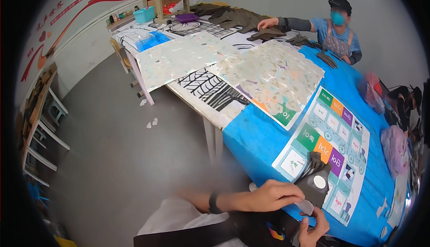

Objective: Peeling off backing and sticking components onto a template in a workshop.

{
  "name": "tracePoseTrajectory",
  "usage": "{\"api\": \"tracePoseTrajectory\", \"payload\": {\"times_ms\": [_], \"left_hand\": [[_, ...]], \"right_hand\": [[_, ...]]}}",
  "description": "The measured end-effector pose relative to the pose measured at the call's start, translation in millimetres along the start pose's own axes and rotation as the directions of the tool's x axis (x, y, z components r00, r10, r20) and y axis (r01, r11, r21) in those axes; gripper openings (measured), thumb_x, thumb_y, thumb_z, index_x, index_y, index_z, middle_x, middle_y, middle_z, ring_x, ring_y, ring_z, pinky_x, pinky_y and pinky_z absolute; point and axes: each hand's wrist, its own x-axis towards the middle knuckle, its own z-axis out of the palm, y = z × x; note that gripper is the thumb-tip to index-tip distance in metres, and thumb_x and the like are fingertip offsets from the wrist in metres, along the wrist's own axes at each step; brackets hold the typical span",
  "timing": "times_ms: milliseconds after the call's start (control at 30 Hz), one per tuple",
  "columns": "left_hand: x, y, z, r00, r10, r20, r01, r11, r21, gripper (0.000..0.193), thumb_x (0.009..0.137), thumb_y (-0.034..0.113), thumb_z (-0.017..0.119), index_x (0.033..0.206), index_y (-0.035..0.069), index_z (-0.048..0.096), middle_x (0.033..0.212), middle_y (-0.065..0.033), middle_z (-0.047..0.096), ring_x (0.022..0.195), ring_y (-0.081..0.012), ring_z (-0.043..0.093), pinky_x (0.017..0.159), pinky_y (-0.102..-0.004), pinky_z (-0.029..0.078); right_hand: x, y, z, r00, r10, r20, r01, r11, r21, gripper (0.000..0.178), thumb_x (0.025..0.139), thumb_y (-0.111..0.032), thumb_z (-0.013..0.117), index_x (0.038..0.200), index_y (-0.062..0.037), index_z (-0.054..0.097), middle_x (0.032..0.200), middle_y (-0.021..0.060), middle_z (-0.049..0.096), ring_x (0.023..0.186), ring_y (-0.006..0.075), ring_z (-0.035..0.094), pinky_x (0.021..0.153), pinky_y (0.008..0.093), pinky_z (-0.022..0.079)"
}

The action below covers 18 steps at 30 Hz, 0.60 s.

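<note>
Both my hands are at the near edge of the blue-covered table. My left hand, with a dark band on its wrist, pinches a small, thin whitish piece between thumb and fingertips. My right hand has its fingertips at the lower edge of the same piece, with thumb and finger curled around it. Just beyond my hands lies a dark grey glove-like item with a white round patch on it. It rests on a printed sheet with coloured blocks.
Across the table a masked person reaches toward a pile of dark glove-like pieces. Two speckled boards lie on the table. Plastic bags stand at the right. White scraps lie on the floor, near a bench.
</note>
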Motion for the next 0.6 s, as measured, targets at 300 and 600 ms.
{"api": "tracePoseTrajectory", "payload": {"times_ms": [300,600], "left_hand": [[-6,-2,6,0.995,-0.094,-0.018,0.093,0.995,-0.042,0.017,0.094,0.008,0.070,0.108,-0.002,0.072,0.101,-0.0139,0.075,0.088,-0.0231,0.074,0.075,-0.0309,0.058],[-12,-11,13,0.980,0.006,-0.200,0.008,0.998,0.069,0.028,0.094,0.009,0.072,0.121,0.004,0.072,0.095,-0.0077,0.076,0.062,-0.0114,0.067,0.059,-0.0249,0.053]], "right_hand": [[2,16,12,0.997,-0.041,-0.067,0.035,0.996,-0.083,0.023,0.097,-0.019,0.063,0.090,0.0026,0.067,0.074,0.0107,0.071,0.068,0.0196,0.069,0.063,0.0298,0.049],[3,21,6,0.999,-0.018,0.038,0.021,0.997,-0.080,0.026,0.098,-0.021,0.062,0.089,0.0037,0.063,0.070,0.0106,0.071,0.066,0.0169,0.068,0.064,0.0304,0.049]]}}
